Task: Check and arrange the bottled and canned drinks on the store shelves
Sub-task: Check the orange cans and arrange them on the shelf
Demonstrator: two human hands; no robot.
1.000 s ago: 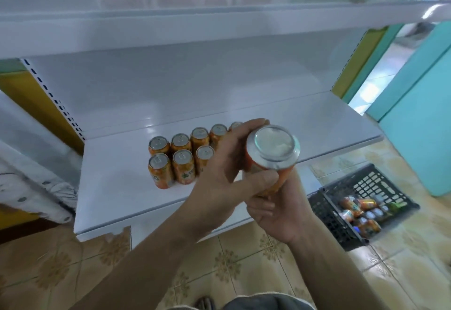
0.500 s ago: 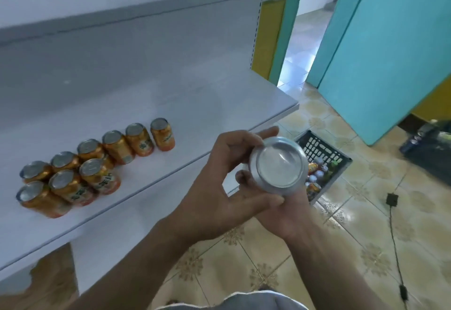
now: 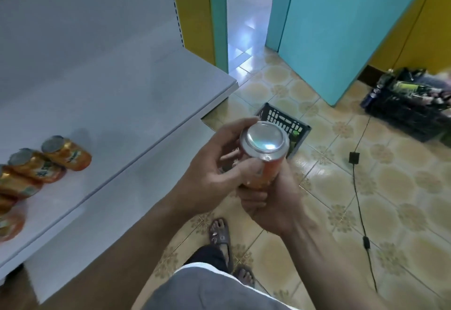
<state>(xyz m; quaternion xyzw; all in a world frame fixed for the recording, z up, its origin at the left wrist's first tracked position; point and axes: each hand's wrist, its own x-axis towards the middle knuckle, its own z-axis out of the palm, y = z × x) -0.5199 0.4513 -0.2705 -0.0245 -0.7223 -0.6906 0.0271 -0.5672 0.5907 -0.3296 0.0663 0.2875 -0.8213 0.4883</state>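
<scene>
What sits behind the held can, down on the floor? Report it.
A black basket on the tiled floor. Only its slotted wall and right corner show; the can, the left hand and the right hand cover its inside, so its contents cannot be told.

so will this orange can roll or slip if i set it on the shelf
Probably rigid: the orange can shows no dents where the left hand and right hand grip it. Its shiny metal looks smooth, so maybe a bit slippery. Laid sideways on the flat shelf it would likely roll; on end, like the shelved cans, it should stand.
</scene>
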